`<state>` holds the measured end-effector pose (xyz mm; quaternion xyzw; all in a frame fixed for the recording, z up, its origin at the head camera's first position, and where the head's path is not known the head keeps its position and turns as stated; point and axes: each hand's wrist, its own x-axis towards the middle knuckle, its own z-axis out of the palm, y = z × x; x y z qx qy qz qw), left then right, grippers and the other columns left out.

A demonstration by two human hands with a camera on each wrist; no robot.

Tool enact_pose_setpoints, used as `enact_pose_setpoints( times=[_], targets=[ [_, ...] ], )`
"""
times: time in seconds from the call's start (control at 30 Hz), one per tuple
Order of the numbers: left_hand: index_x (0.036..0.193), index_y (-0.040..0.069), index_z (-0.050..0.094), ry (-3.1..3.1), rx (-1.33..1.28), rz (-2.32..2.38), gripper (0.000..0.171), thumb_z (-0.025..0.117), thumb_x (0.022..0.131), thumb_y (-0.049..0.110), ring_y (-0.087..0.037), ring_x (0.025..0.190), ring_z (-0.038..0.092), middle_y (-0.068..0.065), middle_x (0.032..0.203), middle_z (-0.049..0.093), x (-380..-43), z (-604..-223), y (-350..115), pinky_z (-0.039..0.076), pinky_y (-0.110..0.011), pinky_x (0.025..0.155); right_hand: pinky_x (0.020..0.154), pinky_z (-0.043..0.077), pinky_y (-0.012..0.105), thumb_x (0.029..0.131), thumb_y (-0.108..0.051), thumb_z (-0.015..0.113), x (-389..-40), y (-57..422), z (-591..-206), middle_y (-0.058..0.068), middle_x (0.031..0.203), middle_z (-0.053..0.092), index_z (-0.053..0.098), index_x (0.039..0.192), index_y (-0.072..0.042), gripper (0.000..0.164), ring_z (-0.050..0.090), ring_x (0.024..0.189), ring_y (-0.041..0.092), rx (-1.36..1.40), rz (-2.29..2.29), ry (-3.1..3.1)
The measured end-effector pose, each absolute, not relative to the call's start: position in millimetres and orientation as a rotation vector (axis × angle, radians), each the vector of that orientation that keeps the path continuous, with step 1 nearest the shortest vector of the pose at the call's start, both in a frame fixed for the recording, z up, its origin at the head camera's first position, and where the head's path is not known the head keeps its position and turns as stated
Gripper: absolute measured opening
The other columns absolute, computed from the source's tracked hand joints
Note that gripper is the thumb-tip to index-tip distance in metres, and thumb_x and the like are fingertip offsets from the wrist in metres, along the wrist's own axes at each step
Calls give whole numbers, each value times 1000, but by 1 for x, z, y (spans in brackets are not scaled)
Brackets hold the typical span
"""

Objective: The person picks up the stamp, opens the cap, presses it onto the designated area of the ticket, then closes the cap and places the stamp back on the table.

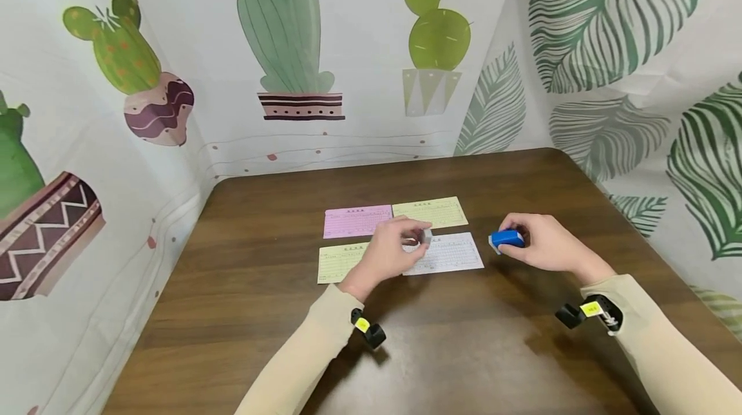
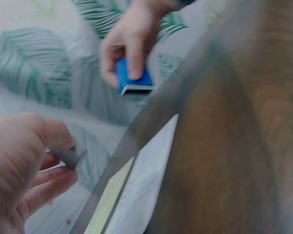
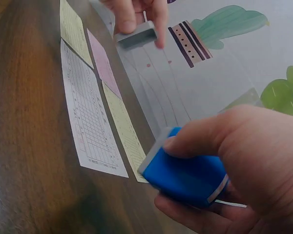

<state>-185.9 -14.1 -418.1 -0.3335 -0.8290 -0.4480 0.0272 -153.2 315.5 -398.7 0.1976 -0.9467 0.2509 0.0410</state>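
Observation:
My right hand grips a blue stamp, thumb on one broad side and fingers on the other, beyond the right end of the white form. The dark lower face of the stamp shows in the left wrist view. Between thumb and fingers, my left hand pinches a small grey rectangular cap over the white form. In the right wrist view the hollow side of the cap is visible. The two hands are apart.
A pink form and a yellow form lie in the back row. Another yellow form is left of the white one, partly hidden by my left hand. Behind the brown table hangs a cloth printed with cacti and leaves.

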Motion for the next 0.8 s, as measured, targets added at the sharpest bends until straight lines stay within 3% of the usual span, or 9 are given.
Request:
enact_pose_setpoints(
  times=[0.23, 0.37, 0.53, 0.8],
  targets=[
    [128, 4, 76, -2500, -894, -1593, 36, 78, 92, 1, -26, 97, 81, -15, 108, 81, -190, -411, -39, 66, -30, 89, 58, 48, 22, 87, -17, 88, -153, 311, -407, -3, 84, 71, 68, 100, -18, 23, 57, 66, 5, 585, 910, -2845],
    [128, 3, 76, -2508, -883, -1597, 36, 78, 92, 1, -26, 96, 81, -15, 106, 81, -189, -412, -41, 65, -27, 88, 59, 53, 20, 88, -15, 88, -154, 305, -411, -2, 87, 74, 68, 100, -16, 23, 61, 65, 2, 609, 1018, -2807],
    [129, 4, 75, -2522, -899, -1580, 37, 78, 92, 3, -25, 96, 81, -14, 107, 81, -187, -410, -35, 64, -22, 87, 71, 60, 18, 89, -13, 87, -159, 293, -408, 3, 95, 77, 69, 103, -13, 23, 70, 75, 5, 615, 1125, -2796],
    [132, 4, 74, -2515, -956, -1574, 40, 78, 93, 3, -23, 97, 81, -14, 111, 81, -184, -408, -16, 63, -19, 89, 76, 63, 19, 89, -10, 86, -167, 270, -406, 4, 96, 76, 69, 106, -11, 25, 74, 81, 7, 710, 1268, -2752]
  ],
)
